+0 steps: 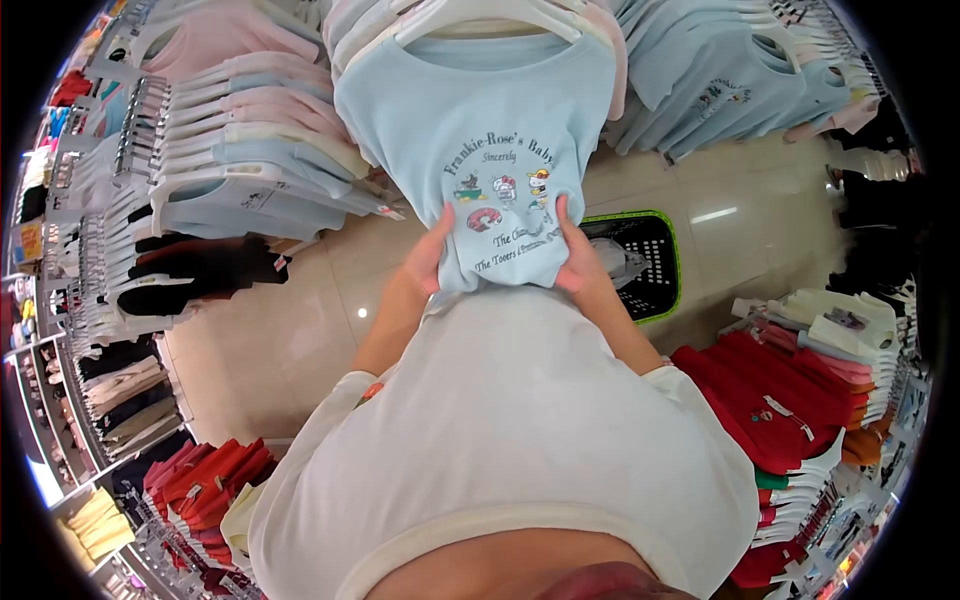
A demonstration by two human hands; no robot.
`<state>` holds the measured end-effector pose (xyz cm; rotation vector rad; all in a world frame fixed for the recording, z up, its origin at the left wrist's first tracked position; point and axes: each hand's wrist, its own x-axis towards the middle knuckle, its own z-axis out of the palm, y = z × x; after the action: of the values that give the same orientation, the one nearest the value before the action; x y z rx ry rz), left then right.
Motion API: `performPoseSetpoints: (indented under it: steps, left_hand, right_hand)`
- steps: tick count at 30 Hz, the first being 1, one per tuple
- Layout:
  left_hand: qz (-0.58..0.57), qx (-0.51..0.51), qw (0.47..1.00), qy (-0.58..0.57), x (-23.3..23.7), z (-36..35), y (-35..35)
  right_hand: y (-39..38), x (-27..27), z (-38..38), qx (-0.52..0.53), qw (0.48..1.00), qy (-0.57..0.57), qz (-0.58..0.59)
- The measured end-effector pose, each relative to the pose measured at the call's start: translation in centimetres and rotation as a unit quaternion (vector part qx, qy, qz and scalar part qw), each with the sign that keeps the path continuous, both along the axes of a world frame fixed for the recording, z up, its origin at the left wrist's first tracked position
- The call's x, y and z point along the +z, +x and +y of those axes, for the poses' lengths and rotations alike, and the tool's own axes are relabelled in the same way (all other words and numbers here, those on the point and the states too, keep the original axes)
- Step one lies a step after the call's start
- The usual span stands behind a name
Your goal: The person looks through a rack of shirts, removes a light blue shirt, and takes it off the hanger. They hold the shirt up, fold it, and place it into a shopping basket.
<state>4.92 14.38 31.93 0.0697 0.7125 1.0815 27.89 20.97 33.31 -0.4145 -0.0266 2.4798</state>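
A light blue T-shirt (pixel 480 110) with printed lettering and small cartoon figures hangs on a white hanger (pixel 490 17) straight ahead. My left hand (pixel 431 254) grips its lower left side, thumb on the front and the fingers mostly behind the cloth. On the opposite side my right hand (pixel 578 252) holds the fabric the same way, thumb up by the print. Between both hands the lower part of the shirt is gathered and slightly creased. Its hem lies close to the front of my white top (pixel 530 370).
A black shopping basket (pixel 660 265) with a green rim stands on the tiled floor (pixel 290 350), right of the shirt. Racks of hanging shirts (pixel 270 120) line the left; more blue shirts (pixel 715 80) hang at right. Red garments (pixel 765 400) hang at lower right.
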Motion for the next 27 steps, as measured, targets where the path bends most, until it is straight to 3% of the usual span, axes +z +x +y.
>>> performPoseSetpoints:
  steps: [1,2,3,5,6,9,10,11,13,15,19,20,25,27]
  left_hand:
    - [0.021,-0.029,0.999,-0.004,-0.9,-0.4,0.5]
    - [0.077,-0.088,0.991,0.071,-1.9,-1.1,0.8]
    - [0.180,-0.146,0.965,0.120,-0.5,-1.0,1.5]
    - [0.379,-0.247,0.866,0.213,1.9,-0.7,2.5]
    - [0.398,-0.296,0.851,0.171,1.7,-0.7,2.6]
    - [0.432,-0.263,0.856,0.104,3.1,-0.5,3.6]
    - [0.452,-0.224,0.855,0.120,0.2,-0.9,3.2]
    - [0.403,-0.179,0.891,0.106,-0.3,-1.0,3.0]
    - [0.293,-0.094,0.949,0.073,-0.7,-0.7,3.0]
    - [0.258,-0.036,0.965,0.032,-0.3,-0.2,2.9]
    - [0.214,0.051,0.975,-0.014,0.6,-0.1,2.1]
    - [0.216,0.036,0.976,-0.004,-0.2,-0.3,1.3]
    - [0.212,0.001,0.977,-0.008,1.1,-0.8,3.1]
    - [0.177,0.004,0.984,-0.024,1.0,-0.9,3.4]
  right_hand:
    - [-0.1,-0.1,-0.1,-0.002,1.000,0.016,-0.005]
    - [0.0,-0.7,0.0,-0.006,0.999,0.034,-0.012]
    - [0.2,-1.1,0.1,-0.009,0.998,0.052,-0.021]
    - [0.7,-1.8,0.5,-0.010,0.999,0.041,-0.022]
    - [1.0,-2.2,0.7,-0.008,0.998,0.053,-0.018]
    - [1.2,-2.2,0.9,-0.005,0.991,0.109,-0.081]
    - [1.2,-1.9,0.8,0.002,0.981,0.160,-0.106]
    - [1.2,-1.5,0.7,0.008,0.969,0.211,-0.132]
    - [1.1,-1.0,0.3,0.096,0.891,0.352,-0.269]
    - [0.8,-1.3,-0.1,0.068,0.842,0.416,-0.336]
    - [1.0,-2.9,-0.4,-0.033,0.911,0.283,-0.297]
    - [1.1,-2.8,-0.4,-0.063,0.945,0.208,-0.243]
    - [-0.3,-3.1,-0.8,-0.039,0.954,0.163,-0.249]
    - [-0.4,-2.2,-1.5,0.015,0.942,0.222,-0.249]
